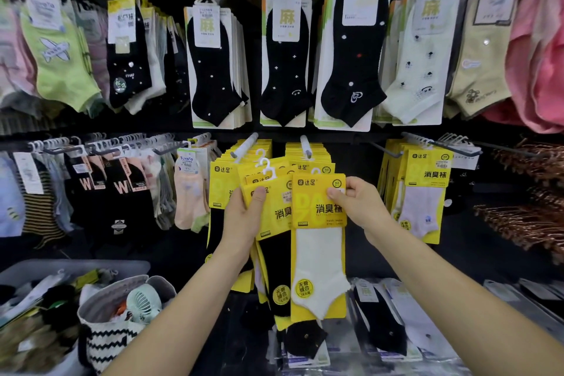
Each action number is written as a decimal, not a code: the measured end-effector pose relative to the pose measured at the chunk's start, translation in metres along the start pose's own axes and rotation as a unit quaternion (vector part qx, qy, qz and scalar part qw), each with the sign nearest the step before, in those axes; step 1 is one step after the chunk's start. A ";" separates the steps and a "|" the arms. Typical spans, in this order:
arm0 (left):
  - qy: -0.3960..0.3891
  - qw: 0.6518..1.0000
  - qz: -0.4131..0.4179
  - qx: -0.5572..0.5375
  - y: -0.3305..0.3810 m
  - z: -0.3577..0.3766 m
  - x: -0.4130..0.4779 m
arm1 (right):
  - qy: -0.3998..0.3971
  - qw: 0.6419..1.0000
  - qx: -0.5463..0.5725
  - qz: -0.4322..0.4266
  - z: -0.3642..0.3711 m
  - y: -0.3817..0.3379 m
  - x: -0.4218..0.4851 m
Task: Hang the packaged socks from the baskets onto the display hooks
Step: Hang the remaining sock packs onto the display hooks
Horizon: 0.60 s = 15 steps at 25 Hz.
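My left hand (244,217) grips a fanned stack of yellow sock packs (271,207) with black socks, their white plastic hangers (267,166) sticking up. My right hand (357,201) pinches the top right corner of a single yellow pack with a white sock (319,241), held upright in front of the stack. Just above, two white display hooks (244,146) (305,146) stick out, each loaded with more yellow packs. Another hook with yellow packs of pale socks (422,192) hangs to the right.
Black and white sock cards (283,64) fill the upper row. Striped and black socks hang at left (116,192). A grey bin (61,268) and a zigzag-patterned basket (116,330) with a small fan stand at lower left. Loose sock packs (381,323) lie on the shelf below.
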<state>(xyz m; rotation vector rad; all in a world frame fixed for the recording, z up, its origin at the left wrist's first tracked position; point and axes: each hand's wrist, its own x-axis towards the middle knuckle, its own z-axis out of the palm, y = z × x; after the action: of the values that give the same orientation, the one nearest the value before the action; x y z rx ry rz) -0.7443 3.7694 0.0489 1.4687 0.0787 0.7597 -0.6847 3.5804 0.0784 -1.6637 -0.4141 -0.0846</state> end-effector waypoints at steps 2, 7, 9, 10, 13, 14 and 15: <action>0.010 1.000 -0.006 0.012 0.001 -0.005 0.001 | -0.015 1.000 0.007 0.001 0.003 0.000 -0.001; -0.033 0.998 -0.028 -0.039 -0.003 0.005 -0.012 | 0.046 0.999 0.007 0.000 0.019 0.001 -0.004; -0.037 0.997 -0.043 -0.042 -0.005 0.008 -0.014 | 0.053 0.999 -0.010 0.008 0.018 0.003 -0.004; -0.033 0.998 -0.044 -0.031 -0.006 0.008 -0.013 | 0.035 0.999 -0.013 0.017 0.015 0.004 -0.004; -0.040 0.998 -0.043 -0.010 -0.008 0.008 -0.010 | -0.012 0.999 -0.023 0.020 0.006 -0.001 -0.003; -0.050 0.998 -0.042 -0.007 -0.009 0.009 -0.010 | -0.014 0.999 -0.033 0.004 0.003 -0.006 -0.002; -0.058 0.997 -0.041 -0.005 -0.010 0.010 -0.011 | -0.018 0.998 -0.052 -0.016 0.001 -0.013 0.000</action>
<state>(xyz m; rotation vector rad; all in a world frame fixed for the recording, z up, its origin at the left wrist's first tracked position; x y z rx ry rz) -0.7438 3.7559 0.0371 1.4873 0.0459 0.6050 -0.6891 3.5818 0.0903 -1.7627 -0.4694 -0.1012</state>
